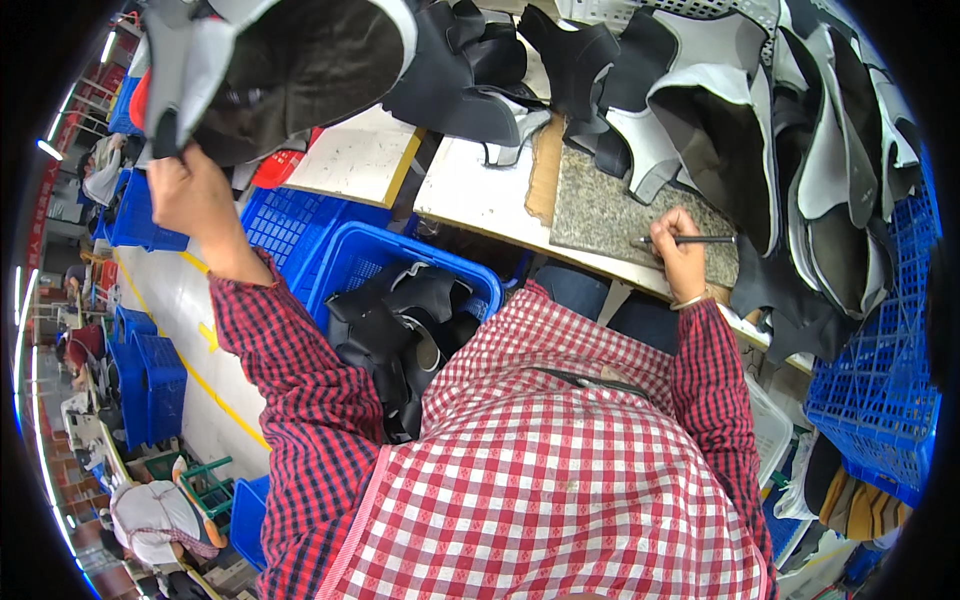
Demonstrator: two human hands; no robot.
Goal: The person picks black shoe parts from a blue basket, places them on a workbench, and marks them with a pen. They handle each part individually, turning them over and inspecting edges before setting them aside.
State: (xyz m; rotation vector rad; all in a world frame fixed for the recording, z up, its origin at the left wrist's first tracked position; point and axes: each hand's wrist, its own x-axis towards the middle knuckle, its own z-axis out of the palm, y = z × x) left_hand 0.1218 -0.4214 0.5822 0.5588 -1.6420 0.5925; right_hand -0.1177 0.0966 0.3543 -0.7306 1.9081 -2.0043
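Observation:
My left hand (pixel 190 195) is raised at the upper left, its fingers closed on the edge of a grey and black shoe upper (pixel 300 75) with a dark lining. That upper hangs above the left worktable. My right hand (pixel 680 255) is closed around a slim dark pen (pixel 712 239), held level above a speckled grey slab (pixel 610 212). Ahead of this hand, more uppers (pixel 715 120) in black, grey and white lie heaped across the slab's far side and the white table (pixel 470 190).
A blue basket (pixel 345 232) with black pieces (pixel 400 315) stands in front of me, left of my lap. Blue crates (pixel 870 390) are stacked at the right. A red object (pixel 277 168) lies under the raised upper. Another person (pixel 160 520) sits at the lower left, beyond an aisle.

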